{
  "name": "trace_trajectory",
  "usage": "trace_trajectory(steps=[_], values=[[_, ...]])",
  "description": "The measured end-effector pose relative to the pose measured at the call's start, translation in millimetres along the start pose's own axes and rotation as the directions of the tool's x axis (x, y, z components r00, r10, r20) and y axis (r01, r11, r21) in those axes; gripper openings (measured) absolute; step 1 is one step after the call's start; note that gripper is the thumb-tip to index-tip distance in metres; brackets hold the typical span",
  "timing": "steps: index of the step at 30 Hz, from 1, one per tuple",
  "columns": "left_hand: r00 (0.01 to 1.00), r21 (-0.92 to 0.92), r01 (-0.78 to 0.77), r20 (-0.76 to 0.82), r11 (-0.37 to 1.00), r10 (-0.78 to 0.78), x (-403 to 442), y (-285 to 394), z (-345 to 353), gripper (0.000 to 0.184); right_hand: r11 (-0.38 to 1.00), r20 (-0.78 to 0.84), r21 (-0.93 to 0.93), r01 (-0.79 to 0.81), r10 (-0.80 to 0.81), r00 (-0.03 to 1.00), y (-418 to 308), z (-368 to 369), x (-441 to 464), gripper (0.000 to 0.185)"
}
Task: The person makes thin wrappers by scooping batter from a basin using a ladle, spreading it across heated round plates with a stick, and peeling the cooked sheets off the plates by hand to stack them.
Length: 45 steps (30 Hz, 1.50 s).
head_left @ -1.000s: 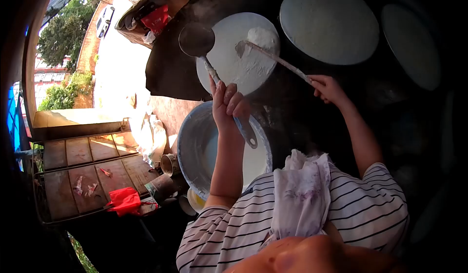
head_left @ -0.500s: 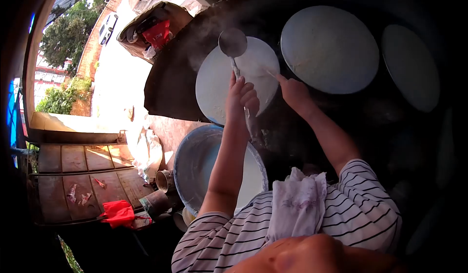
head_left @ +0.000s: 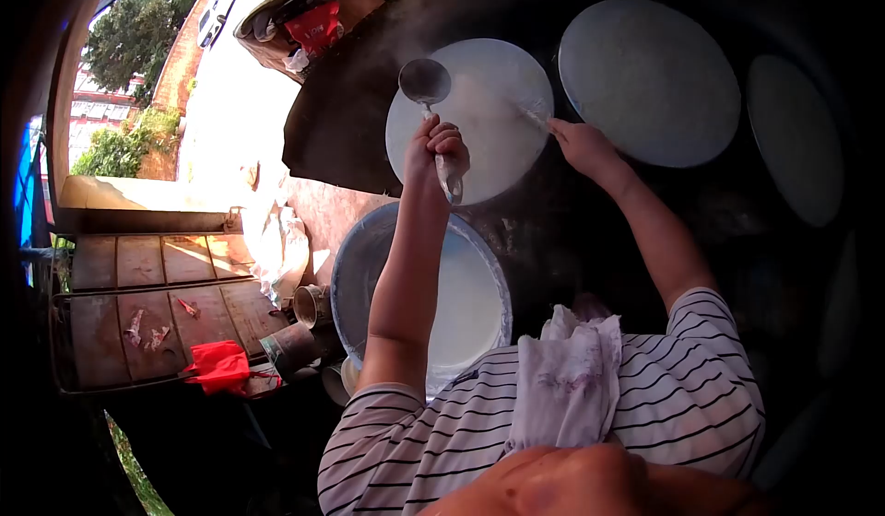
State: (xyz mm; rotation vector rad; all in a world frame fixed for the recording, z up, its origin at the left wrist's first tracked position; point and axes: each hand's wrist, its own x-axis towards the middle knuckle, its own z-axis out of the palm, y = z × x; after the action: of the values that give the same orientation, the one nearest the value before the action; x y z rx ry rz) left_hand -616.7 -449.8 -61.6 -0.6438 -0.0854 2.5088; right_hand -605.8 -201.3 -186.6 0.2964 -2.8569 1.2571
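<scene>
My left hand [head_left: 437,150] grips the handle of a dark round ladle [head_left: 425,81], whose bowl is raised over the left part of a round white surface [head_left: 479,157]. A pale, thin-handled tool [head_left: 535,117] is in my right hand [head_left: 583,147]; its far end is blurred over the same round, which looks evenly coated. Below my left hand stands a large tub [head_left: 505,318] of white liquid, partly hidden by my left forearm.
Two more white rounds, one large [head_left: 650,83] and one at the right [head_left: 795,138], lie on the dark stove. At the left are a tiled table [head_left: 138,263], a red bag [head_left: 219,367], metal cans [head_left: 293,348] and a bin-like container [head_left: 364,5] behind.
The white lump on the left round has been spread flat. My left hand and the ladle have shifted, and my right hand has moved in beside the round's right edge.
</scene>
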Motion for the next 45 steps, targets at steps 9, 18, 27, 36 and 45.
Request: trace_trajectory(steps=[9, 18, 27, 36, 45], values=[[0.963, 0.189, -0.248, -0.061, 0.95, 0.263, 18, -5, -42, 0.032, 0.759, 0.042, 0.57, -0.314, 0.355, 0.934, -36, 48, -94, 0.028], [0.938, -0.491, 0.116, 0.34, 0.864, 0.067, -50, -66, -14, 0.033, 0.951, -0.234, 0.307, -0.035, 0.111, 0.966, -38, 16, -41, 0.033], [0.953, -0.249, 0.117, 0.3, 0.961, -0.038, -122, -62, -8, 0.03, 0.93, -0.288, 0.367, -0.003, 0.116, 0.951, -53, 75, -131, 0.027], [0.586, 0.188, 0.733, 0.315, 0.654, -0.747, -272, -209, -48, 0.038, 0.835, -0.251, 0.478, -0.272, 0.427, 0.869, -125, 96, -449, 0.037], [-0.11, -0.303, 0.937, 0.221, -0.175, -0.969, -361, -459, -122, 0.056, 0.696, -0.657, 0.715, -0.065, 0.637, -0.403, -204, 67, -786, 0.038]])
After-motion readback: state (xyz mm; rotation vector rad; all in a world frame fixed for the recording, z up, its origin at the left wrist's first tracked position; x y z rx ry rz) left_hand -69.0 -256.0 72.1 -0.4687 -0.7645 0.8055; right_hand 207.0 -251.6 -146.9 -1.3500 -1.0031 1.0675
